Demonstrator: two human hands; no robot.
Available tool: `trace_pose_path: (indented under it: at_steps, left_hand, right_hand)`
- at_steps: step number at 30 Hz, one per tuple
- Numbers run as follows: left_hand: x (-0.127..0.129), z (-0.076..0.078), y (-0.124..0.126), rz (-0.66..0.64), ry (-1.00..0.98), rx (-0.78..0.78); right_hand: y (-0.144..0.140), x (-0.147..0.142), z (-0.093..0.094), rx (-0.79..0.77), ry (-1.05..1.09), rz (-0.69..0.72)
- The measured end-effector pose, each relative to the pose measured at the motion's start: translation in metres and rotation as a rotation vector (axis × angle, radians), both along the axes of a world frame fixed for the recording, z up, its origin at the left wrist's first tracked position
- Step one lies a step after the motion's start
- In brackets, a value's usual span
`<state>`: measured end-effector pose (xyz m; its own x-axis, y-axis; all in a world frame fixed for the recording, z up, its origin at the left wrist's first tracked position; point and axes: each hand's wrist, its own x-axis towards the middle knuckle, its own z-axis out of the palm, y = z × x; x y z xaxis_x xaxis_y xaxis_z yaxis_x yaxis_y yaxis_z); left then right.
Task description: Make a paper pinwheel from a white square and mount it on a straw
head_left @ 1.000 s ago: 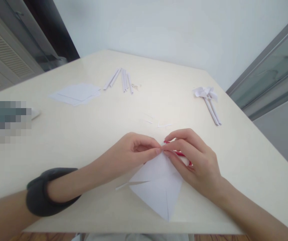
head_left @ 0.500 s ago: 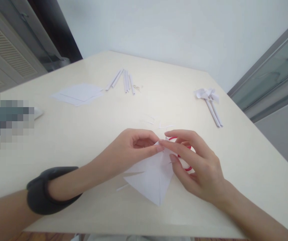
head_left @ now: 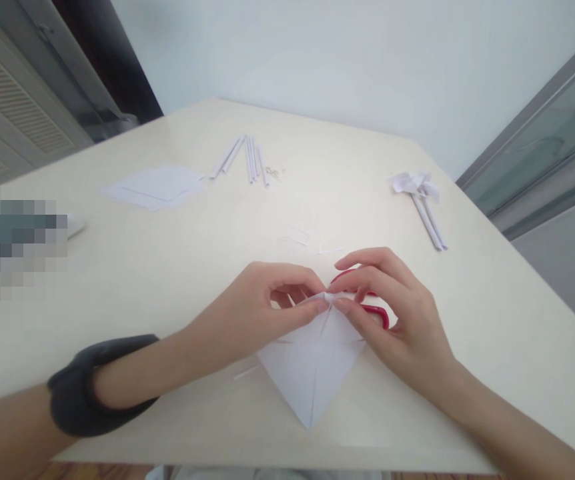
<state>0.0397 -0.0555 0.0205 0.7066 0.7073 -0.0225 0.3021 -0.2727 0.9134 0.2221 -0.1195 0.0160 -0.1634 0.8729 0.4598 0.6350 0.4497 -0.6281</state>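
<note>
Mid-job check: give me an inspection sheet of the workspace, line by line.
Surface: cream table, smooth, near edge in view.
Job's things: white folded paper lying flat, its far corner pinched by both hands; red scissors beneath the right hand, mostly hidden.
Clutter: stack of white sheets; rolled paper sticks; finished paper pinwheel at the far right; small paper scraps.
Grippers: left hand and right hand, fingertips meeting on the paper's corner; dark wristband on the left forearm.
Cables: nothing seen.
Surroundings: pale wall, louvred cabinet left, glass panel right.
</note>
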Motion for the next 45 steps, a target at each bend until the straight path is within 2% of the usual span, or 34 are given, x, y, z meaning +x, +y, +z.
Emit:
trace_pose_path:
  at_steps: [7, 17, 22, 30, 45]
  left_hand:
    - [0.004, 0.007, -0.002, 0.018, 0.07, 0.069]
    - [0.003, 0.006, -0.002, 0.004, 0.12, 0.129]
    - [0.003, 0.004, -0.003, -0.02, 0.132, 0.149]
    - [0.002, -0.007, -0.004, -0.033, 0.062, 0.203]
    - [0.002, -0.009, -0.005, -0.085, 0.039, 0.324]
  right_hand:
    - [0.0, -0.001, -0.002, -0.095, 0.011, 0.012]
    - [-0.001, -0.001, -0.004, -0.088, 0.011, -0.009]
    - [-0.001, -0.002, -0.004, -0.142, 0.035, -0.023]
    - [-0.001, -0.006, -0.007, -0.147, 0.049, -0.007]
    - [-0.004, -0.007, -0.012, -0.088, -0.027, 0.0]
